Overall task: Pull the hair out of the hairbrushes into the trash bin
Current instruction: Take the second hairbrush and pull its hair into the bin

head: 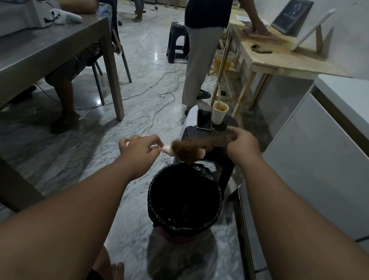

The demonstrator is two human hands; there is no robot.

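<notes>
My left hand (140, 146) grips the handle of a pink round hairbrush (169, 150), held level just beyond the far rim of the trash bin (152, 194). A thick clump of brown hair (191, 148) covers the brush head. My right hand (241, 145) pinches the right end of that hair, which stretches from the brush toward my fingers. The bin is pink, lined with a black bag, and stands on the floor below the brush. Some brown hair lies inside it.
A black stool (220, 164) stands behind the bin with a phone (204, 119) and a paper cup (219, 112) on it. A grey table (54, 47) is at left with a seated person. A standing person (200, 52) is ahead. White cabinets (332, 162) line the right. Cables cross the floor.
</notes>
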